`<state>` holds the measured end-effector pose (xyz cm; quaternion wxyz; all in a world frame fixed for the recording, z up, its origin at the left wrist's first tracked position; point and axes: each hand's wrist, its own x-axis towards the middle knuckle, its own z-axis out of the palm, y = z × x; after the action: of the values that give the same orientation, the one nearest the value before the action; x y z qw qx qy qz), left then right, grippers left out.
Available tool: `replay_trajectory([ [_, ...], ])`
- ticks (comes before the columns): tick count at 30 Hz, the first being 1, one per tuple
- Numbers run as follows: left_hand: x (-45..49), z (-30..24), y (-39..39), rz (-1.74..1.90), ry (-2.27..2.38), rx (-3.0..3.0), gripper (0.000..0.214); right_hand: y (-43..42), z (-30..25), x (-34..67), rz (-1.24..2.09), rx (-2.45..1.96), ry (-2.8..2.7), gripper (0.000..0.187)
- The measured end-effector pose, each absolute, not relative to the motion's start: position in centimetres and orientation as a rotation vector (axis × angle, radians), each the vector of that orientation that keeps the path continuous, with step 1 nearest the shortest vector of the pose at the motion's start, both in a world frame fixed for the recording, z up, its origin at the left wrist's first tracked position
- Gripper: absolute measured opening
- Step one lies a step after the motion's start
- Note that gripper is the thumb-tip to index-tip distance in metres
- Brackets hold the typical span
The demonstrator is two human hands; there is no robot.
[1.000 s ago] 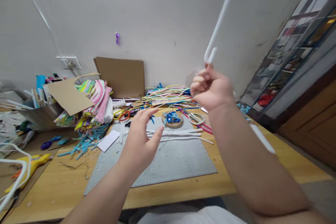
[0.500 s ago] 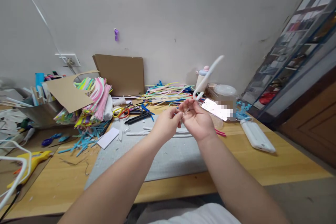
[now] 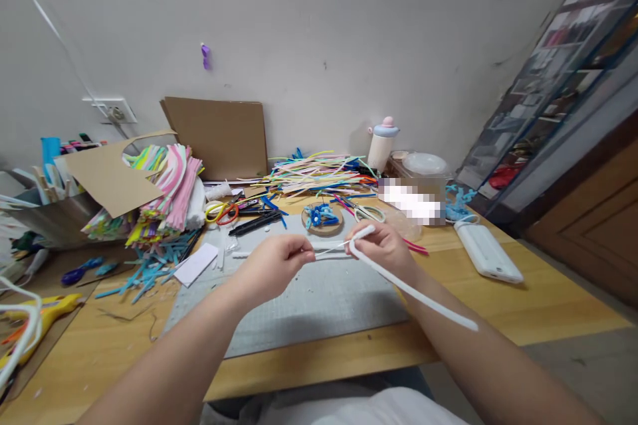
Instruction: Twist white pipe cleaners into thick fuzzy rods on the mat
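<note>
Above a gray mat (image 3: 319,309) on a wooden table (image 3: 309,365), a person's right hand (image 3: 387,249) is gripping a bent white fuzzy stem (image 3: 413,289) near its hook, fingers curled closed, while the stem's long end is slanting across the forearm (image 3: 463,358). The left hand (image 3: 279,262), thumb and fingertips pinched together, is holding a thin white strand (image 3: 329,252) that is running straight toward the right.

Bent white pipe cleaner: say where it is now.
In the head view, the bent white pipe cleaner is right of centre, hooked end at the right hand, long tail crossing in front of the right forearm.
</note>
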<state>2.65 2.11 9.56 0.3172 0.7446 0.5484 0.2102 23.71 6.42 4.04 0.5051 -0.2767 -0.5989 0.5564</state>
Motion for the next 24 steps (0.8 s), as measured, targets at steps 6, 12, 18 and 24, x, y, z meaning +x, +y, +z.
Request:
replay_trajectory([
  [6,2.6,7.5,2.2,0.551,1.319,1.795,0.026,7.6,2.4,21.7,1.416,-0.687,-1.62,0.004],
  [12,3.0,4.5,3.3,0.839,1.554,1.982,0.009,8.0,0.7,18.5,1.465,-0.744,-1.573,0.007],
  [18,1.3,2.8,2.2,0.907,1.516,2.306,0.014,7.1,0.4,18.3,1.67,-0.832,-1.58,0.016],
  [24,0.6,2.3,1.2,0.885,1.4,2.757,0.013,6.6,0.6,19.0,2.347,-0.77,-1.223,0.033],
])
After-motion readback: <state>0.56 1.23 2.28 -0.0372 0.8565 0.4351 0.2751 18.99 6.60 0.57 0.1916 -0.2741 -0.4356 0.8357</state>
